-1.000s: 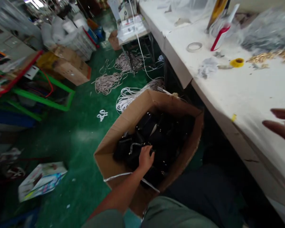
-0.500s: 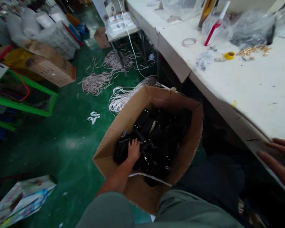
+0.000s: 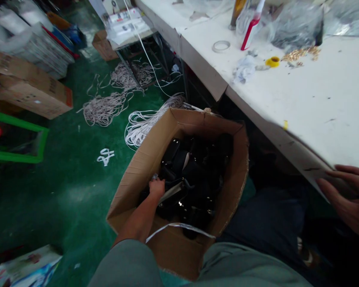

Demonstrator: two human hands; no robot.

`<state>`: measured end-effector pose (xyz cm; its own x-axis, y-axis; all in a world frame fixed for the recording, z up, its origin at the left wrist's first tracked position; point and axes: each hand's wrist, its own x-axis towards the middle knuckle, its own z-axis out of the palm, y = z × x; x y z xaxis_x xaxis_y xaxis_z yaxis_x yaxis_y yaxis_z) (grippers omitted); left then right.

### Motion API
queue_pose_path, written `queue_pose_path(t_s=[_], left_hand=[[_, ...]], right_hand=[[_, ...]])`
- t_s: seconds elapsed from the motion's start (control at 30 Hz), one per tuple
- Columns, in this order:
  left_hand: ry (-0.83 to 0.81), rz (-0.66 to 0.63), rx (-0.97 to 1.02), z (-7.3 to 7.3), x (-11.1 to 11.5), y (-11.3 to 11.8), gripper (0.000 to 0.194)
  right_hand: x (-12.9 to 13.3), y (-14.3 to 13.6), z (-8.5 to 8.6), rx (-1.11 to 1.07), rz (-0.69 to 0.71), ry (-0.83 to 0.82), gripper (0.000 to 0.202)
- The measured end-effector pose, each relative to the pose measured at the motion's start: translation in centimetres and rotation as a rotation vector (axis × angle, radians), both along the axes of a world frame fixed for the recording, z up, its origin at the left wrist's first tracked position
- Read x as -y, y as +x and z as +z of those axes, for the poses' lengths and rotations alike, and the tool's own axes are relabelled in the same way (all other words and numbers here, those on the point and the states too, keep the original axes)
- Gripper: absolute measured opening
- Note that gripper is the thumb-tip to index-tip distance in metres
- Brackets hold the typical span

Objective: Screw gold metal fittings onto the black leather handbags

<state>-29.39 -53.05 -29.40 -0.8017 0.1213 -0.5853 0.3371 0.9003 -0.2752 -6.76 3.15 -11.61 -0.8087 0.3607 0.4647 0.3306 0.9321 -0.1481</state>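
Note:
My left hand [image 3: 157, 187] reaches into a large open cardboard box [image 3: 224, 113], its fingers curled at the left side of a pile of black bags [image 3: 197, 171] with shiny metal fittings. Fingertips and whatever they grip are hard to make out; a small pale, clear bit shows beside them. A bag with a light edge lies just right of the hand. My right hand [image 3: 351, 195] is at the right edge of the view, fingers apart, against the edge of the white table [image 3: 311, 103], with nothing seen in it.
On the table are a red-and-white bottle [image 3: 251, 32], a tape ring [image 3: 221, 46], a yellow roll [image 3: 272, 61], gold-coloured pieces [image 3: 300, 54] and plastic bags. White cord [image 3: 142, 125] lies on the green floor behind the box. A green frame [image 3: 42, 143] and carton [image 3: 32, 85] stand left.
The view has shifted, with the room sliding left. My left hand has moved left in the box and its fingers have curled. A bag beside it now shows a light edge.

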Motion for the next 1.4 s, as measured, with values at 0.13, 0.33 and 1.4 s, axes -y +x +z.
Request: queue_pose_path(t_s=[0.13, 0.33, 1.4], left_hand=[[-0.049, -0.024, 0.002, 0.7, 0.8, 1.0, 0.038], [-0.049, -0.017, 0.068, 2.3, 0.6, 1.5, 0.038], [1.345, -0.309, -0.396, 44.4, -48.1, -7.4, 0.037]], right_hand=[[0.5, -0.4, 0.5, -0.016, 0.075, -0.042, 0.029], [1.0, -0.3, 1.1, -0.023, 0.067, -0.026, 0.029], [1.8, -1.0, 1.9, -0.114, 0.144, -0.404, 0.020]])
